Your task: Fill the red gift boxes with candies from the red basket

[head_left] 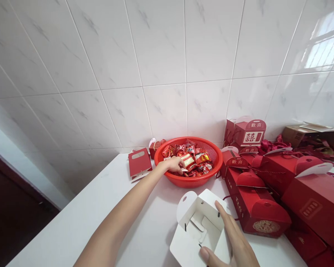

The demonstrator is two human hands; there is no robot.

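My left hand reaches over the near left rim of a red plastic basket, its fingers curled together at a small wrapped candy. More candies in red and gold wrappers fill the basket, along with a pale packet just beside the fingers. Nearer to me, my right hand grips the right side of an open cardboard box, thumb at the near edge and fingers along the far side. White inside, with its flaps spread, the box shows only its folded bottom tabs and small dark cord ends.
A flattened red box lies left of the basket. Several red gift boxes crowd the right side, some stacked, with a brown carton behind them. The white table meets a tiled wall.
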